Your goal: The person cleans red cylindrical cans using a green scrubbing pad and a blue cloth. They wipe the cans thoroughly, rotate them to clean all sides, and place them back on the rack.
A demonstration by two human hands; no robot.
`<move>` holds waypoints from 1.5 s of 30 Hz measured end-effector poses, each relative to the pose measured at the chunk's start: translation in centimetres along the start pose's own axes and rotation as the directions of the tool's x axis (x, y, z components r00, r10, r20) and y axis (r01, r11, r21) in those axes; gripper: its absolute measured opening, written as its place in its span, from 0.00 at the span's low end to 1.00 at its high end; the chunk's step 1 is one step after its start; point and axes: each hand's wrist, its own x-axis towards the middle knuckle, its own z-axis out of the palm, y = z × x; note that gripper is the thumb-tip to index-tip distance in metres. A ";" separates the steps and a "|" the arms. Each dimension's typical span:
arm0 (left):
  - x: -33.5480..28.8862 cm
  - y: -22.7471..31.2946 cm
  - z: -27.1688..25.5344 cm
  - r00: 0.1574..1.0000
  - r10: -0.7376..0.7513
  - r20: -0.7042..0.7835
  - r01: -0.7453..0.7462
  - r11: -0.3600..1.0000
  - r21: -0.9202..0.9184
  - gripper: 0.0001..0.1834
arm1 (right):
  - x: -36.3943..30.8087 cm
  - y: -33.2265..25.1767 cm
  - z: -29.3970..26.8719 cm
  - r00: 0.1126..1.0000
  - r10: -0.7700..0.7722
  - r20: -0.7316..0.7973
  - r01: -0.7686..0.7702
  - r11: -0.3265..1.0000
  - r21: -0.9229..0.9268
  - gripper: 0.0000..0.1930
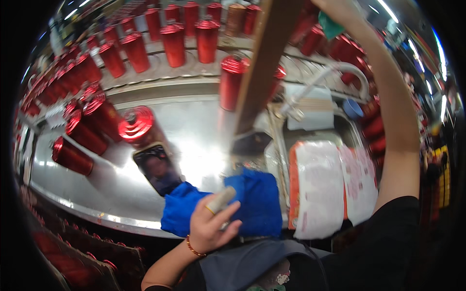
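Low in the middle, my left hand [212, 224] is over blue cloth, its fingers apart and nothing visible in them. A pale cover sits on one finger, and a beaded bracelet circles the wrist. One blue cloth [184, 208] lies bunched to the left of the hand, and another blue cloth [257, 203] lies spread to its right. My right arm reaches up to the top edge, where my right hand [342, 13] is closed on a green cloth-like piece [331, 26]. The frame's edge cuts off part of those fingers. A phone [158, 169] leans by the left blue cloth.
Red lidded canisters [207, 41] line the shelf behind the metal counter [194, 116]. More red canisters [73, 156] lie or stand on the left. A brown post [264, 58] rises midway. On the right are a sink [349, 128], a white faucet [340, 68] and white-and-orange packages [318, 189].
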 end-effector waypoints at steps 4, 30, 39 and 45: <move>5.3 2.4 -0.8 0.994 0.085 -0.072 -0.094 0.986 -0.137 0.22 | -4.2 -8.5 -19.7 0.976 0.168 0.141 -0.170 0.985 0.001 0.20; 7.0 1.0 7.2 0.743 -0.528 0.411 0.602 0.259 -0.755 0.52 | -27.5 -19.6 -6.9 0.441 -0.194 0.876 -0.878 0.109 0.466 0.35; 7.8 0.1 7.8 0.786 -0.501 0.362 0.515 0.208 -0.831 0.44 | -26.7 -20.9 -6.7 0.576 -0.055 0.815 -0.813 0.065 0.579 0.33; 6.9 0.5 6.8 0.789 -0.547 0.281 0.563 0.459 -0.688 0.38 | -30.4 -12.7 -6.5 0.513 0.091 0.853 -0.853 0.165 0.495 0.25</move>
